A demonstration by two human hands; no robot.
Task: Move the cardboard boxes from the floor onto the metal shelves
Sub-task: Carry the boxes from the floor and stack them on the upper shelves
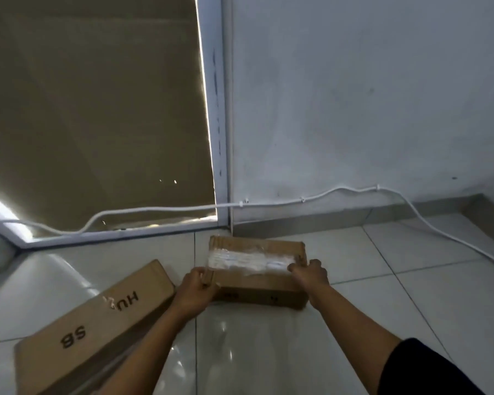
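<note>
Cardboard fills the space between the hands: a small box [257, 269] sits on the tiled floor [368, 269], its top crossed by a strip of clear tape over a white label. The left hand [196, 286] grips the box's left end, thumb curled over the top edge and fingers round the side. The right hand [311, 273] holds the right end, fingers hooked over the top near the far corner. The box's underside looks to be touching the tiles (the near edge may be a little raised; I cannot tell). Just left of the left hand and forearm lies a long box [92, 326], flat on the floor and angled, printed with dark letters. Beyond the hands a white cable [303, 199] runs clipped along the base of a grey wall [354, 109], and to the far left a brown blind [97, 109] hangs in a white frame [216, 109]. A dark sleeve [428, 369] covers the right upper arm.
</note>
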